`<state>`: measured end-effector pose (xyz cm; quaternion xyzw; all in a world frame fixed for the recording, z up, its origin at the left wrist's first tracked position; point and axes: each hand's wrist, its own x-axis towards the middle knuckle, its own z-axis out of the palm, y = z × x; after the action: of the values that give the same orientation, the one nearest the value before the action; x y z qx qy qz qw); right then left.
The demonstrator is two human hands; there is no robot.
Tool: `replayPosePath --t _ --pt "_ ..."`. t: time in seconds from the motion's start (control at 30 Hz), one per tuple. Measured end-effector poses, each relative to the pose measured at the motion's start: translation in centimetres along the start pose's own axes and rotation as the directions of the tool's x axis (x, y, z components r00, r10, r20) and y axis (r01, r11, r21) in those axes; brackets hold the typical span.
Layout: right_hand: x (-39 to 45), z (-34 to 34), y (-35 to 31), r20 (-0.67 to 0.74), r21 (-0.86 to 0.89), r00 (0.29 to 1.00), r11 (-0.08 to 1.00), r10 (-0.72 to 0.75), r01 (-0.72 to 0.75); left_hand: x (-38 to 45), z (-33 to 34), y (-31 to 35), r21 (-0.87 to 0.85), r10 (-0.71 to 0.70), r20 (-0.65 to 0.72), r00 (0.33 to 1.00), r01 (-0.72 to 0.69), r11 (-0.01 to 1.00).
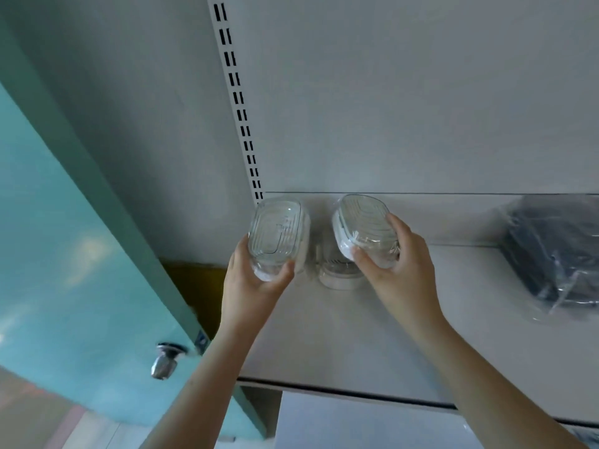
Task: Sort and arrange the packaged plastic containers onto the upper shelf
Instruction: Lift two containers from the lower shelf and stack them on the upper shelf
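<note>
The person reaches up with both arms to the upper shelf, a pale grey board seen from below its front edge. The left hand grips a clear wrapped container from underneath, thumb curled over its near end and fingers wrapped round the far side, and holds it at the shelf's left end, close to the slotted upright and the back panel. The container stands on edge, its ribbed base turned toward the camera.

The right hand grips a second wrapped container in the same way, thumb pressed on its near left corner and fingers curled over its right side. This one is tilted, its ribbed face leaning up and to the right, and it is held just beside the first, with a narrow gap between them.

Below and between the two, a third container with a white rim rests on the shelf, partly hidden behind the right hand's load.

Toward the right end of the shelf lies a dark bundle in clear plastic wrap, well apart from the hands. At the left, a teal door with a metal knob stands beside the shelving.
</note>
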<state>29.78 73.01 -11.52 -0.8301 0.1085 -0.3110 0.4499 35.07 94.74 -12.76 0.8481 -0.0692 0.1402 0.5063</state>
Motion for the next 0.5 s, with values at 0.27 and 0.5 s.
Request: replayPosePath --t 0.27,0.5 --pt "1.0 1.7 -0.9 0.011 -0.062 0.999 0.997 0.043 -0.043 2.9 0.5 -0.6 0.003 -0.024 0.057 0.998 0.024 1.000" --pt "-0.5 4.0 -0.7 0.063 -0.225 0.994 0.971 0.093 -0.076 2.7 0.4 -0.7 0.040 -0.042 0.108 0.993 0.038 0.998"
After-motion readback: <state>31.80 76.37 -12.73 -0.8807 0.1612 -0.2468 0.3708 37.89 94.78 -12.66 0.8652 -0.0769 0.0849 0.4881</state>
